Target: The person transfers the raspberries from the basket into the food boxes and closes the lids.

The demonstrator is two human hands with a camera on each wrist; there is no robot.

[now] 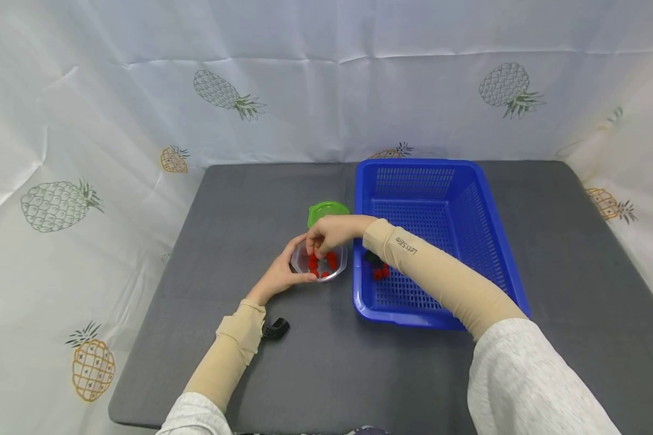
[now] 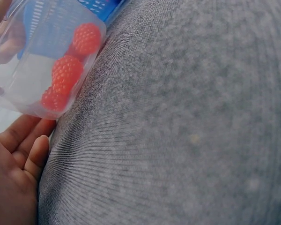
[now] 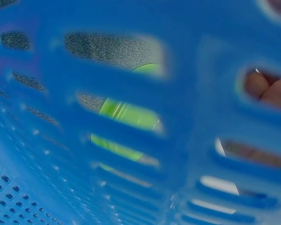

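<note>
- Container [image 1: 341, 269] is clear and sits on the grey table [image 1: 299, 374] in my head view, opening facing up; its outline is nearly round, so I can't pick out a long axis.
- Left hand [image 1: 283, 269] curls round the container's left side, thumb at the near edge, fingers at the far side.
- Right hand [image 1: 332, 231] reaches across the basket's edge, fingers bent down into the container over red berries [image 1: 332, 260]; I cannot tell whether it pinches one.
- Green lid [image 1: 328, 209] lies just behind the container; the blue basket [image 1: 408, 316] stands to the right, its long axis running away from me, more red berries [image 1: 381, 273] inside.
- I read "LetsSlim" on the right arm's beige sleeve [image 1: 446, 281].
- My left wrist view shows berries through the container's clear wall, lined up on a slant from upper right to lower left, the left hand's fingers close below.
- My right wrist view is mostly slotted blue basket wall; green shows through the slots, some fingers at right, their grip hidden.
</note>
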